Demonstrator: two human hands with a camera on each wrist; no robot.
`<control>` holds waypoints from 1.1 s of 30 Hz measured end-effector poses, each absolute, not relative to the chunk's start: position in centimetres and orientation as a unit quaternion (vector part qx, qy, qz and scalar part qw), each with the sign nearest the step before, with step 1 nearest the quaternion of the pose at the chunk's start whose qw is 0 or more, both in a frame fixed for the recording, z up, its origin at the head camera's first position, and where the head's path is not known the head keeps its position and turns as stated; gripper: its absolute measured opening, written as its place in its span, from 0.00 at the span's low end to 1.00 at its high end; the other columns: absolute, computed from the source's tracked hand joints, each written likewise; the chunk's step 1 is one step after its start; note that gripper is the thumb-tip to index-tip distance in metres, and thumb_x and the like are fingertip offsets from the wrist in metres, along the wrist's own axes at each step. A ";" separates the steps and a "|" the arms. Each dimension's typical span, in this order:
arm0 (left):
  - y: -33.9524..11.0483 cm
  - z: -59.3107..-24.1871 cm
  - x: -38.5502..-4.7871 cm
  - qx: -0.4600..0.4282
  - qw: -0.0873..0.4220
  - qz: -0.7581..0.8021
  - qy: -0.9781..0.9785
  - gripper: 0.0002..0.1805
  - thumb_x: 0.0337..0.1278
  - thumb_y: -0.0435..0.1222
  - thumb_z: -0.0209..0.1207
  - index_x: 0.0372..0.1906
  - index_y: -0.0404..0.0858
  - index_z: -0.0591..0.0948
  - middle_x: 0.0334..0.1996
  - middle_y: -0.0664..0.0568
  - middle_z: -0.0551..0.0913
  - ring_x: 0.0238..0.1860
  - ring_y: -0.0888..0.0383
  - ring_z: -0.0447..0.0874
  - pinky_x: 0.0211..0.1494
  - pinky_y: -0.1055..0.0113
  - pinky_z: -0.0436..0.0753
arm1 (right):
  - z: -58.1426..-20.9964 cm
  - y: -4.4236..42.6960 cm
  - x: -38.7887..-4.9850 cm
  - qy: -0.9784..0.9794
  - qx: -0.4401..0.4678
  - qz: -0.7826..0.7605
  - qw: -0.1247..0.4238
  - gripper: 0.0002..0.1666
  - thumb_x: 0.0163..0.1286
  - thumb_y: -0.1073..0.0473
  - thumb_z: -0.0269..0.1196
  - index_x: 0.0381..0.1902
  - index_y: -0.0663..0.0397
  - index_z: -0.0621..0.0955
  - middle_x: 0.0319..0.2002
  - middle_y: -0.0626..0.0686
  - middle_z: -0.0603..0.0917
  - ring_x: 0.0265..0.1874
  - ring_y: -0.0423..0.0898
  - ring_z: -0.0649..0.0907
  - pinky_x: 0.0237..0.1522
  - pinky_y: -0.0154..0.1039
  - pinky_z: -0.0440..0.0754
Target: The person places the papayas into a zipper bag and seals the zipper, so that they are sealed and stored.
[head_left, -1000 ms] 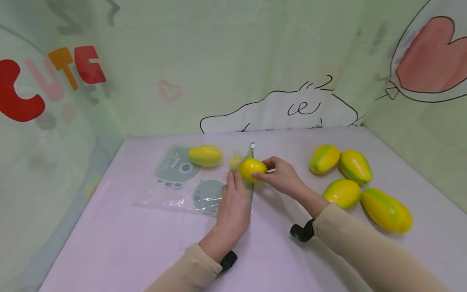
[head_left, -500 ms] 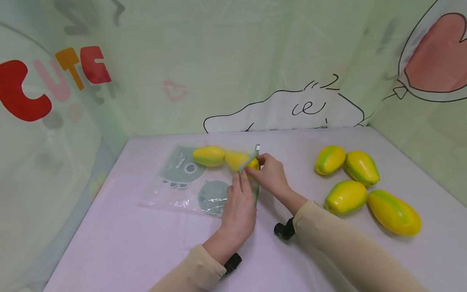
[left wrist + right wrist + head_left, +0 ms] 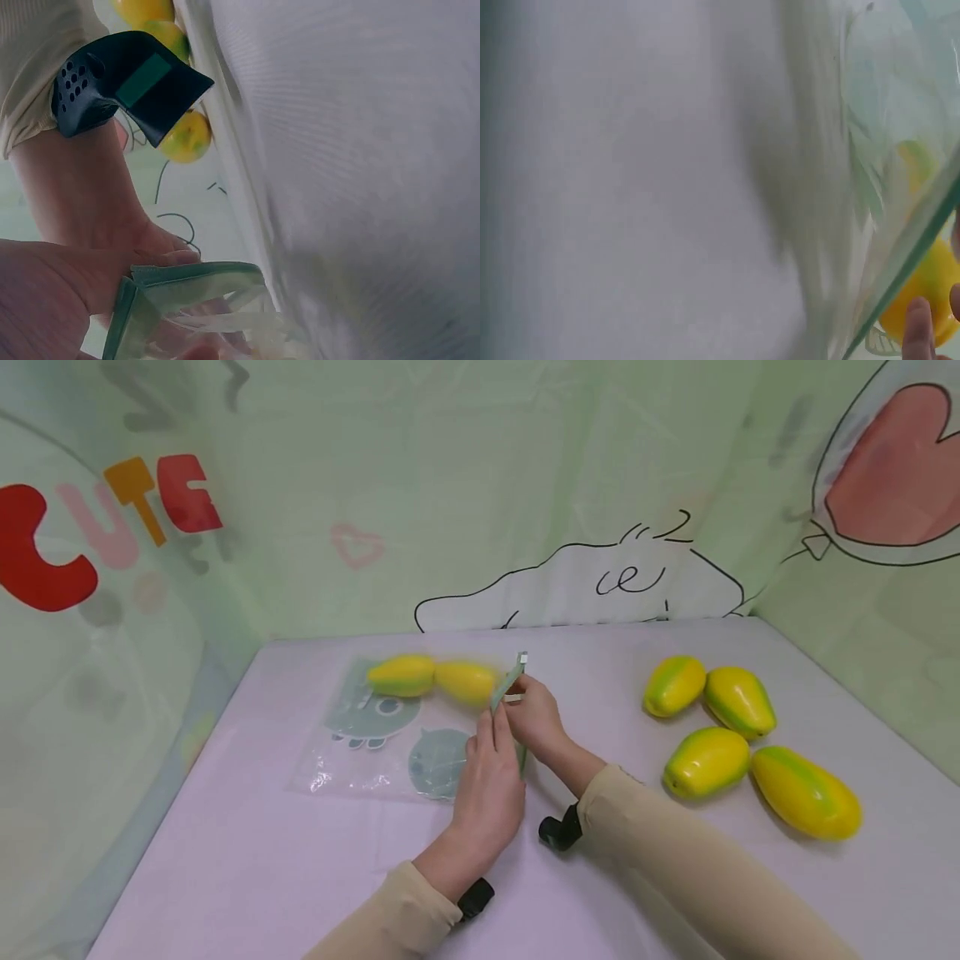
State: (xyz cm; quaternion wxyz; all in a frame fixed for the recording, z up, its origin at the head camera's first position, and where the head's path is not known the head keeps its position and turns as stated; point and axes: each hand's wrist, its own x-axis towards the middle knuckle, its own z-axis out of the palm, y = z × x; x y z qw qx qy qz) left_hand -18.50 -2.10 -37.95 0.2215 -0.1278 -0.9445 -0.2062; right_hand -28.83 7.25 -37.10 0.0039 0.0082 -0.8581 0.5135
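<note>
A clear zip bag with green cartoon prints lies on the table. Two yellow-green papayas lie end to end inside, the left one ahead of the right one. My left hand pinches the bag's green rim at its mouth; the rim stands raised in the left wrist view. My right hand is at the mouth, its fingertips partly hidden behind the rim. In the right wrist view an extended finger touches the end of the nearer papaya.
To the right on the table are several more papayas: one at the back, one beside it, one nearer and one at far right. Printed cloth walls stand behind and at the sides.
The papaya my right hand held at the bag's mouth has gone leftward into the bag. The first papaya has shifted left. My left hand stays at the rim.
</note>
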 end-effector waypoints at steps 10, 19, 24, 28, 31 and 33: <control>-2.0 -38.0 -18.8 -0.139 0.170 -0.294 -0.930 0.50 0.45 0.26 0.75 0.73 0.22 0.61 0.69 0.30 0.67 0.54 0.38 0.79 0.56 0.55 0.85 | -37.2 8.2 -28.5 -0.836 0.033 0.541 -0.084 0.30 0.76 0.62 0.57 0.73 0.65 0.70 0.76 0.64 0.67 0.71 0.60 0.74 0.70 0.53 0.74; -1.9 -38.0 -19.3 -0.141 0.133 -0.353 -0.915 0.51 0.45 0.24 0.75 0.74 0.22 0.59 0.72 0.28 0.64 0.62 0.33 0.75 0.65 0.49 0.80 | -37.1 9.2 -27.9 -0.863 0.053 0.494 -0.093 0.28 0.77 0.59 0.57 0.72 0.63 0.72 0.75 0.63 0.69 0.76 0.59 0.67 0.75 0.57 0.68; -1.9 -37.9 -19.4 -0.143 0.125 -0.362 -0.913 0.51 0.45 0.25 0.75 0.74 0.22 0.59 0.71 0.29 0.64 0.62 0.33 0.75 0.64 0.49 0.81 | -36.7 9.7 -27.4 -0.864 0.059 0.491 -0.095 0.30 0.77 0.59 0.58 0.73 0.63 0.70 0.75 0.62 0.69 0.74 0.60 0.70 0.73 0.57 0.70; -2.2 -37.7 -19.4 -0.131 0.114 -0.372 -0.912 0.51 0.46 0.25 0.74 0.75 0.23 0.58 0.72 0.30 0.64 0.61 0.32 0.75 0.63 0.48 0.81 | -35.8 10.7 -26.7 -0.864 0.080 0.486 -0.103 0.31 0.78 0.58 0.58 0.74 0.64 0.69 0.75 0.62 0.69 0.73 0.61 0.72 0.72 0.55 0.72; -2.7 -37.4 -19.3 -0.120 0.110 -0.374 -0.913 0.51 0.47 0.24 0.73 0.75 0.24 0.57 0.73 0.30 0.63 0.62 0.32 0.74 0.63 0.47 0.81 | -34.7 12.1 -25.5 -0.869 0.090 0.475 -0.100 0.31 0.77 0.57 0.59 0.73 0.62 0.70 0.73 0.61 0.73 0.68 0.61 0.78 0.68 0.53 0.77; -3.1 -37.2 -19.2 -0.114 0.106 -0.372 -0.915 0.51 0.47 0.24 0.73 0.76 0.25 0.57 0.73 0.30 0.63 0.62 0.33 0.74 0.64 0.46 0.80 | -33.9 13.6 -24.5 -0.879 0.099 0.460 -0.081 0.29 0.77 0.58 0.59 0.72 0.61 0.72 0.70 0.61 0.76 0.63 0.60 0.82 0.64 0.53 0.80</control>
